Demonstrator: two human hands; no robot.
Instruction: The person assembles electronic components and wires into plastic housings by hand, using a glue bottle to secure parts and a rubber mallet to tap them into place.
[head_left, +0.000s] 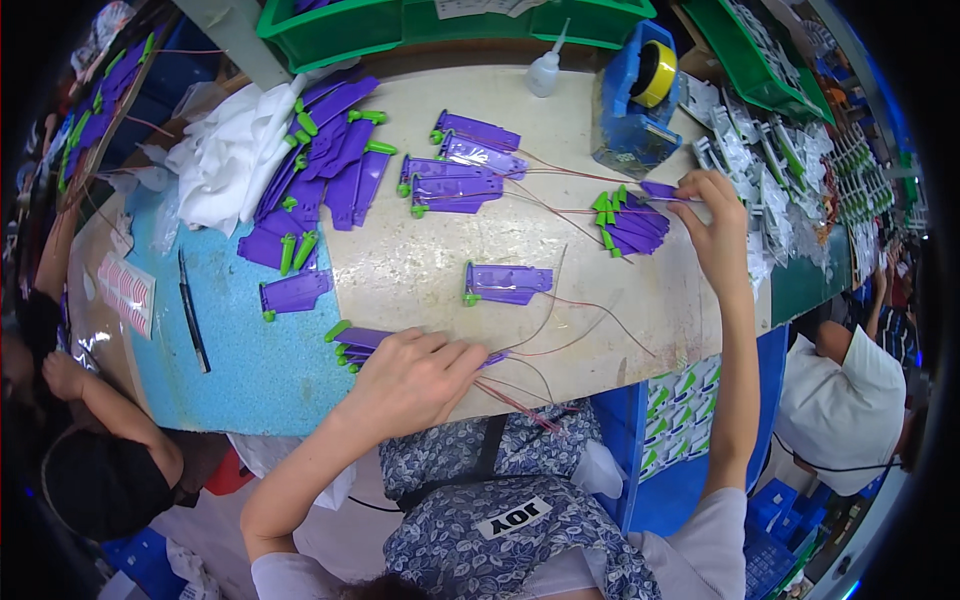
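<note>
My right hand [715,222] pinches a small purple plastic piece [657,190] between thumb and fingers. It is above the right end of a fanned pile of small purple pieces with green tips [637,228]. Near the front edge of the table, my left hand [418,380] is closed over a stack of purple plastic parts with green ends [362,340]; thin reddish wires trail from under its fingers. Behind that hand lies a single purple part [508,283] with wires attached. Farther back, several wired purple parts [458,190] overlap, their wires running toward the small pile.
At the left, a heap of purple parts [335,150] lies by a white cloth [235,150]. Tweezers [193,315] rest on a blue mat [250,375]. A tape dispenser [628,130], a squeeze bottle [543,75] and green bins [420,25] stand behind. White parts [770,170] crowd the right. Other people sit on both sides.
</note>
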